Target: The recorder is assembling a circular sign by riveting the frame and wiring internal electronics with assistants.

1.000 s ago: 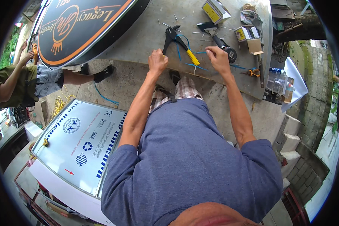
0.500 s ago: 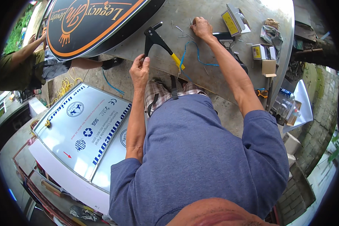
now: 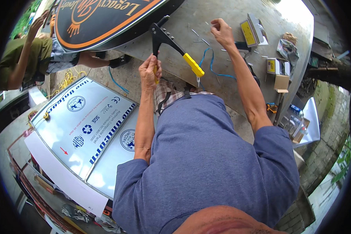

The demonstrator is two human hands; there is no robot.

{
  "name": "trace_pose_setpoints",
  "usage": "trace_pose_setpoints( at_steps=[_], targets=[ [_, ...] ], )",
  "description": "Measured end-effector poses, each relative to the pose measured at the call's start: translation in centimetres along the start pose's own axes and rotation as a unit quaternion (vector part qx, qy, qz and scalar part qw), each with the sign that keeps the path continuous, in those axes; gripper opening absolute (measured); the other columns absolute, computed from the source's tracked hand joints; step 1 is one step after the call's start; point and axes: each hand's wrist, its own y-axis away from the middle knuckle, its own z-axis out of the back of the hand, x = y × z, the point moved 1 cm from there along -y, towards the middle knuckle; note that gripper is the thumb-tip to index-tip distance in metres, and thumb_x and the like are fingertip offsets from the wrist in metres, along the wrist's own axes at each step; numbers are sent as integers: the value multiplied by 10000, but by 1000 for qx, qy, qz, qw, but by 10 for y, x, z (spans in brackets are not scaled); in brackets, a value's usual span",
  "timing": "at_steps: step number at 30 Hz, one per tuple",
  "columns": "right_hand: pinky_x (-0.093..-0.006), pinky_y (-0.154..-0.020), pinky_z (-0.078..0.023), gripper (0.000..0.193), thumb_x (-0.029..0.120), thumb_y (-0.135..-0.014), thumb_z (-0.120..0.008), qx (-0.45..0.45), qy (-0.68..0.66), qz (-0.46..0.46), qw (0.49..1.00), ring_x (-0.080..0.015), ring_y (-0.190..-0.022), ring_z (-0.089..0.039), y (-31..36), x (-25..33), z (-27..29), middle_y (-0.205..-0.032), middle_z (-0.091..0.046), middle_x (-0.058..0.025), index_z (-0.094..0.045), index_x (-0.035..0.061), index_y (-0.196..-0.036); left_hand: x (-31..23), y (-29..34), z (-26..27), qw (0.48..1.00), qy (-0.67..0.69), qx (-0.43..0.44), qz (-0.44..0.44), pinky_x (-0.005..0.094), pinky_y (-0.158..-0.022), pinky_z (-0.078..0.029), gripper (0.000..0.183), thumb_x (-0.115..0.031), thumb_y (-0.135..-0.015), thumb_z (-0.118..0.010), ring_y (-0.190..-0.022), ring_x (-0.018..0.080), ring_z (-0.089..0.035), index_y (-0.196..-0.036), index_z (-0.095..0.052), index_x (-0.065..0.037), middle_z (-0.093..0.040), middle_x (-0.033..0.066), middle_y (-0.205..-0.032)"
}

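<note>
The left arm reaches ahead, a little bent, and the left hand (image 3: 149, 71) is up by the bench's near edge. Its fingers are wrapped around one handle of a black tool (image 3: 165, 38). The tool's two handles are spread wide apart. Its other handle has a yellow grip (image 3: 193, 65) and points toward the right hand (image 3: 223, 33), without touching it. The right arm stretches farther over the bench (image 3: 286, 23). That hand is half curled, with its fingers bent in; I cannot tell if it pinches something small. Thin metal pins (image 3: 205, 41) lie just beside it.
</note>
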Motion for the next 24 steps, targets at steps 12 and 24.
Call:
trace_pose_setpoints(
  at_steps=[12,24],
  targets=[
    [-263,-635,-469,170,50,-902,-665,29,-97,265,959,-115,-703,-557,15,145,19,-870,-590,-13,-754,81,-1043,-4,8,-10,994,59,91,31,194,-398,-302,420,-338,-994,-583,-464,51,-389,-1250,-614,-6,-503,16,-702],
    [-241,-617,-448,168,55,-920,-653,44,-53,311,948,-112,-715,-546,14,140,8,-872,-575,-8,-751,85,-1053,-3,16,-14,994,52,90,26,184,-389,-306,437,-347,-982,-605,-456,44,-394,-1243,-620,3,-505,8,-699]
  ],
)
